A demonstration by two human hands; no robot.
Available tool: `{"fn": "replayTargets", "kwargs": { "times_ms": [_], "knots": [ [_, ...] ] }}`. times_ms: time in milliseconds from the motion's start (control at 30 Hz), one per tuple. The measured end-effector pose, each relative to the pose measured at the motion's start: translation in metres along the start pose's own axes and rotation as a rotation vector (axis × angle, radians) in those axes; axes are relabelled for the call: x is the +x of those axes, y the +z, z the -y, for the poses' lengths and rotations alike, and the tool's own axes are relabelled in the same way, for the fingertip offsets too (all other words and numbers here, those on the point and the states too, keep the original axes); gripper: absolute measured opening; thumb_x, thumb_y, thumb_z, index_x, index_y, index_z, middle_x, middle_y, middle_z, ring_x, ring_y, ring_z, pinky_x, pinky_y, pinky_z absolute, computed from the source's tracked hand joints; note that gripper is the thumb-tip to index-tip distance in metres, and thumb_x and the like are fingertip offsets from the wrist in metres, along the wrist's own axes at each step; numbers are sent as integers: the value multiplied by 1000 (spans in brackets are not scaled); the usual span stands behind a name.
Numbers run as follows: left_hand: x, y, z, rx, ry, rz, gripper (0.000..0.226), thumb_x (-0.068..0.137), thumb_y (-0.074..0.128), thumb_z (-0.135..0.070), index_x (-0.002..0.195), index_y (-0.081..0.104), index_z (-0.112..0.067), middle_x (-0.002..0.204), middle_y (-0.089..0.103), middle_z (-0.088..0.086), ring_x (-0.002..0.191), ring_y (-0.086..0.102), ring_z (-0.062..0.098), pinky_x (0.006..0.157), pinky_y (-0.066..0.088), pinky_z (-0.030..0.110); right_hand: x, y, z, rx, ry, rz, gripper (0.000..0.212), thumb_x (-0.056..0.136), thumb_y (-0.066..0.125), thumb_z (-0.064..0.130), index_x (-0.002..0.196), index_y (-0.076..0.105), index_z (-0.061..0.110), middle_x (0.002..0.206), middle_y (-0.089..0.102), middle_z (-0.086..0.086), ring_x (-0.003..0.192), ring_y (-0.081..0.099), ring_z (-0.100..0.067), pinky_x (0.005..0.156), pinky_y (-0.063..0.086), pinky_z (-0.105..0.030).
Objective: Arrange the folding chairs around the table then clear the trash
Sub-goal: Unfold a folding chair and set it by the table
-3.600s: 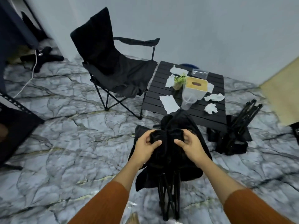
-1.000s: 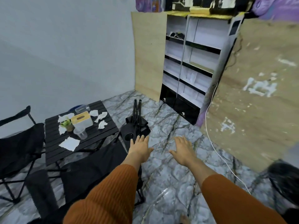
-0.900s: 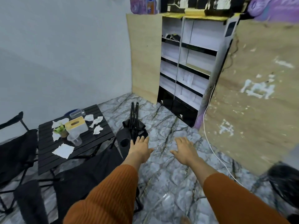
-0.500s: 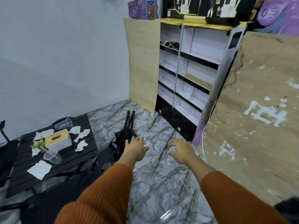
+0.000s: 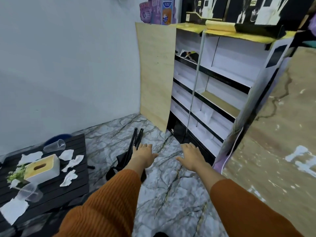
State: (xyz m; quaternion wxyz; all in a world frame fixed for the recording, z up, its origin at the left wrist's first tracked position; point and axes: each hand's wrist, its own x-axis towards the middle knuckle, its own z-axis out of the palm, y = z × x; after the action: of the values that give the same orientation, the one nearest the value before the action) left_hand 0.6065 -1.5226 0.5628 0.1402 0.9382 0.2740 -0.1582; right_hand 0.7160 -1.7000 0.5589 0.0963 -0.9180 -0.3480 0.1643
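Observation:
A folded black chair [image 5: 132, 151] lies on the marble floor right of the low black slatted table [image 5: 68, 185]. My left hand [image 5: 142, 155] is stretched out with flat fingers in front of that chair, holding nothing. My right hand [image 5: 189, 157] reaches forward beside it, fingers straight and empty. On the table lie several crumpled white tissues [image 5: 70, 177], a flat napkin [image 5: 14, 210], two clear plastic cups [image 5: 30, 192], a tissue box with a wooden lid [image 5: 41, 166] and a small plant [image 5: 16, 174].
A white shelf unit [image 5: 213, 93] with a pale wooden side panel [image 5: 155, 74] stands ahead. A worn wooden board [image 5: 277, 142] fills the right side. A white cable [image 5: 194, 93] hangs down the shelves. A blue object [image 5: 56, 137] sits behind the table by the wall.
I have let go of the chair I was unfolding and turned right. The view keeps swinging right, so the table slides to the left edge. Both hands stay open, reaching toward the folded chair.

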Motion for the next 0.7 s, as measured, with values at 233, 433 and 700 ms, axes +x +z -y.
{"fn": "replayTargets", "kwargs": {
  "times_ms": [233, 433, 700],
  "knots": [
    [126, -57, 6, -24, -27, -42, 69, 97, 36, -54, 152, 17, -18, 160, 21, 8, 149, 13, 29, 119, 6, 55, 133, -49, -4, 2, -48, -33, 67, 97, 50, 42, 150, 24, 12, 158, 25, -8, 149, 14, -29, 120, 16, -49],
    [207, -90, 11, -64, -77, -38, 65, 97, 38, -52, 150, 23, -17, 158, 25, 10, 147, 17, 30, 118, 9, 55, 234, -68, -6, -14, -124, -15, 61, 97, 51, 39, 147, 31, 11, 153, 34, -8, 144, 24, -28, 117, 24, -48],
    [314, -131, 10, -98, -274, -79, 61, 97, 38, -51, 147, 30, -16, 154, 32, 10, 145, 23, 29, 119, 13, 51, 390, -99, -17, -65, -278, 45, 67, 97, 47, 44, 150, 22, 11, 158, 25, -7, 148, 16, -26, 119, 19, -49]
  ]
}}
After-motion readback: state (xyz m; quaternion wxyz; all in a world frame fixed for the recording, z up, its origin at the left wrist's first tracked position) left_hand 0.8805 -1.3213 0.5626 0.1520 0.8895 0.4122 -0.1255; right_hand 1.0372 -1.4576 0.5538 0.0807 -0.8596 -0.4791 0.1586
